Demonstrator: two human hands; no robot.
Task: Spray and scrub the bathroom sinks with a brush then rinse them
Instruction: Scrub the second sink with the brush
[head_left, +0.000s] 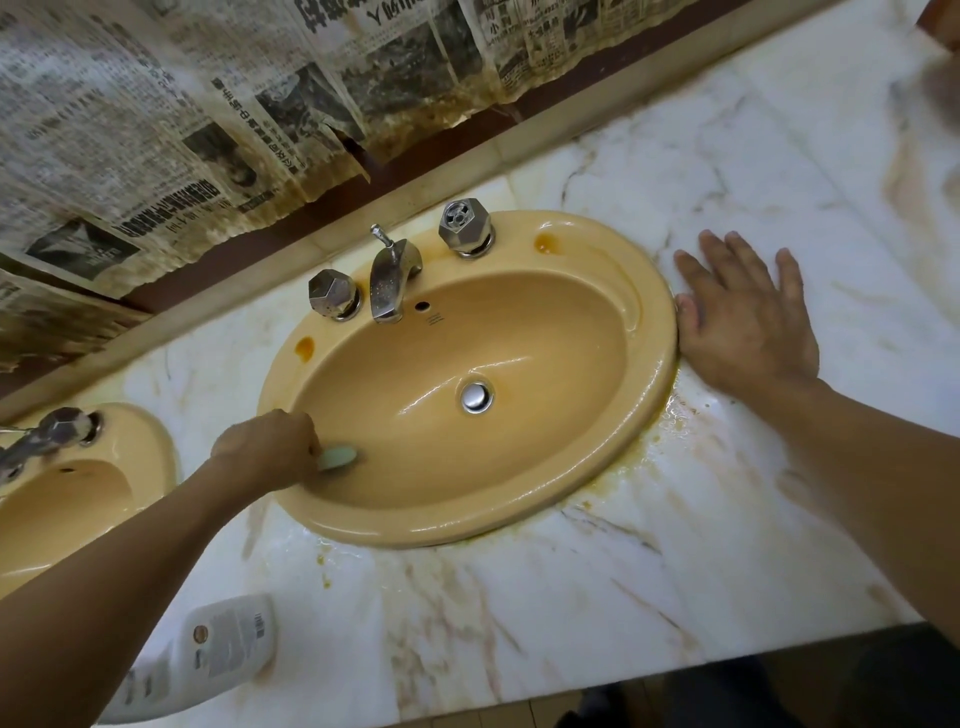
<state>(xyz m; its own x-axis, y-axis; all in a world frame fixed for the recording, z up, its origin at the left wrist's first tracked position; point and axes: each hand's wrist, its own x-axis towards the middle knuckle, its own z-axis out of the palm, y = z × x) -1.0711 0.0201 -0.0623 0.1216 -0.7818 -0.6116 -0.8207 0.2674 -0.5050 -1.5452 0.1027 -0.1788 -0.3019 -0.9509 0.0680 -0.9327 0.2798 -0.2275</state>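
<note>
Left hand (267, 447) is gripping a brush (337, 457) against the sink (519, 514)'s near-left wall, while right hand (743, 317) is lying flat on the counter (571, 597) beside the rim.

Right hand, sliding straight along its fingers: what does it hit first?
Likely nothing close: the right hand lies flat on the white veined marble counter, with bare marble ahead up to the beige backsplash strip. Depth unclear.

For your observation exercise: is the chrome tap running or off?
Off: no stream falls from the chrome tap into the yellow oval sink basin.
</note>
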